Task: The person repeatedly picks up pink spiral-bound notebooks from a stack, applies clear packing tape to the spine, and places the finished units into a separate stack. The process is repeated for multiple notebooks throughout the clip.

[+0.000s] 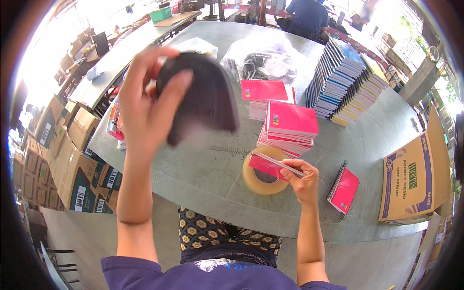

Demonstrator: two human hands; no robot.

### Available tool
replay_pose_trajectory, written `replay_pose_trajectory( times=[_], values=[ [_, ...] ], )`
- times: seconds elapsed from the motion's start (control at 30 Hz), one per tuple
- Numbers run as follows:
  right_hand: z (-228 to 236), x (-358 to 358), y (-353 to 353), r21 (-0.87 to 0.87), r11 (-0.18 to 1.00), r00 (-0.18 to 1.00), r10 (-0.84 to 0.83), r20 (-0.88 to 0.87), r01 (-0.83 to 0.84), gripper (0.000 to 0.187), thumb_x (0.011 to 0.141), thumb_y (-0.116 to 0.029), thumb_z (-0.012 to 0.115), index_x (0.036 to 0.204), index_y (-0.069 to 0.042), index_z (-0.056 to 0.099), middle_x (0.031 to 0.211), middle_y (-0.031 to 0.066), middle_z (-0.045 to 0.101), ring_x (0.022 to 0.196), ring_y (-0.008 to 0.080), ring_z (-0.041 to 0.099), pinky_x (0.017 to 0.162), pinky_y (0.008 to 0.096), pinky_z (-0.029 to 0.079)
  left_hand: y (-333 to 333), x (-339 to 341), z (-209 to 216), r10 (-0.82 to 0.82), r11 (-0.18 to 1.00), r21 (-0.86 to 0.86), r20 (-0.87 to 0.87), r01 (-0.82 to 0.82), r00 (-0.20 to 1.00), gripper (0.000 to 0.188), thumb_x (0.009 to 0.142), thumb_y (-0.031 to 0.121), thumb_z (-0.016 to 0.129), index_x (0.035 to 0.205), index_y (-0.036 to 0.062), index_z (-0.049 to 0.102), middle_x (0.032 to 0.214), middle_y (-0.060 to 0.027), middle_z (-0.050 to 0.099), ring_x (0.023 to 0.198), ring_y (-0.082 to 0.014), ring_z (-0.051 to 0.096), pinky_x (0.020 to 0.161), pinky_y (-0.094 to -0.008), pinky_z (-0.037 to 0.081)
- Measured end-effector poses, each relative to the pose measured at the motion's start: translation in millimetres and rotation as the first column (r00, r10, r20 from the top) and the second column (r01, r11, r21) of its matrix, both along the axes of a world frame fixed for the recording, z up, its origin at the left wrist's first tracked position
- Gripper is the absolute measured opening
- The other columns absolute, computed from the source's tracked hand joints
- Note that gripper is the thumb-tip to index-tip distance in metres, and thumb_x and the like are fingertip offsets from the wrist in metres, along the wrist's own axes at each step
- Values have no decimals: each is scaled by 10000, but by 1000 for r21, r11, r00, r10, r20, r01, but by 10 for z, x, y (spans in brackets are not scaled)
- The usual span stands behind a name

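My left hand [152, 96] is raised over the left side of the table, its fingers closed on a dark, curved, sheet-like piece [200, 96]. Motion blurs that piece, so its exact kind does not show. Lower and to the right, my right hand [300, 179] pinches a thin pink notepad [268, 164] by its right end. The pad is tilted, above a wide roll of clear tape [256, 186]. Just beyond the tape rises a stack of pink notepads [292, 121], with another pink pile [263, 92] behind it. A loose wire coil [232, 151] lies left of the tape.
A pink spiral notebook [345, 188] lies at right, beside an open cardboard box [411, 179]. Tall stacks of spiral notebooks [333, 79] and a clear plastic bag [266, 60] stand farther back. Cartons [79, 169] are piled left of the table [212, 183]. A person [309, 19] is beyond it.
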State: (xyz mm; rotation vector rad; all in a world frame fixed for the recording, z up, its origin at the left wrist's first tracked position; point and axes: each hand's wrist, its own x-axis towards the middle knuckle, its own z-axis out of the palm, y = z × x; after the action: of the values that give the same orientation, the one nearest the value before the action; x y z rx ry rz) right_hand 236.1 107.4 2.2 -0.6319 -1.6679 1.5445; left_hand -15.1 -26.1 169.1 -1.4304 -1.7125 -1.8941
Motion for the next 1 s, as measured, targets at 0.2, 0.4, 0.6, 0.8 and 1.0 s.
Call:
replay_pose_trajectory(
  times=[0.2, 0.4, 0.6, 0.8, 1.0],
  values=[
    [-295, -30, -27, -52, 996, 986, 62, -152, -71, 175, 773, -32, 731, 932, 13, 672, 929, 117, 697, 833, 113, 629, 743, 235, 502, -118, 533, -1320, -159, 894, -443, -452, -66, 878, 314, 648, -27, 729, 936, 77, 660, 886, -88, 603, 842, -246, 583, 716, -329, 490],
    [-316, -132, -31, -97, 992, 976, 54, -211, -76, 169, 778, -56, 736, 920, 1, 666, 943, 129, 695, 860, 130, 630, 769, 254, 497, -70, 489, -1237, -151, 934, -355, -450, -21, 880, 317, 646, -48, 717, 934, 72, 659, 906, -89, 595, 818, -245, 585, 692, -342, 505],
    [-402, -97, -93, -64, 998, 980, -22, -199, 9, 232, 771, -111, 757, 937, 23, 667, 914, 118, 688, 797, 130, 626, 741, 249, 496, 14, 400, -1090, 38, 974, -186, -431, -130, 902, 258, 689, 29, 696, 938, 80, 649, 901, -98, 591, 823, -248, 586, 708, -356, 519],
    [-386, -91, -88, 6, 999, 972, 42, -233, -42, 189, 801, -43, 710, 974, 21, 672, 939, 110, 690, 834, 123, 626, 743, 237, 495, -60, 554, -1271, -172, 939, -342, -402, 26, 899, 313, 642, -23, 721, 929, 90, 665, 904, -75, 615, 849, -232, 593, 743, -353, 518],
    [-353, -102, -66, 22, 994, 972, 108, -208, -105, 176, 818, -11, 677, 992, 15, 671, 981, 126, 689, 906, 161, 642, 809, 263, 500, -48, 571, -1413, -263, 918, -386, -410, 96, 873, 293, 649, -26, 719, 913, 89, 663, 919, -66, 605, 819, -241, 592, 689, -337, 508]
  ],
)
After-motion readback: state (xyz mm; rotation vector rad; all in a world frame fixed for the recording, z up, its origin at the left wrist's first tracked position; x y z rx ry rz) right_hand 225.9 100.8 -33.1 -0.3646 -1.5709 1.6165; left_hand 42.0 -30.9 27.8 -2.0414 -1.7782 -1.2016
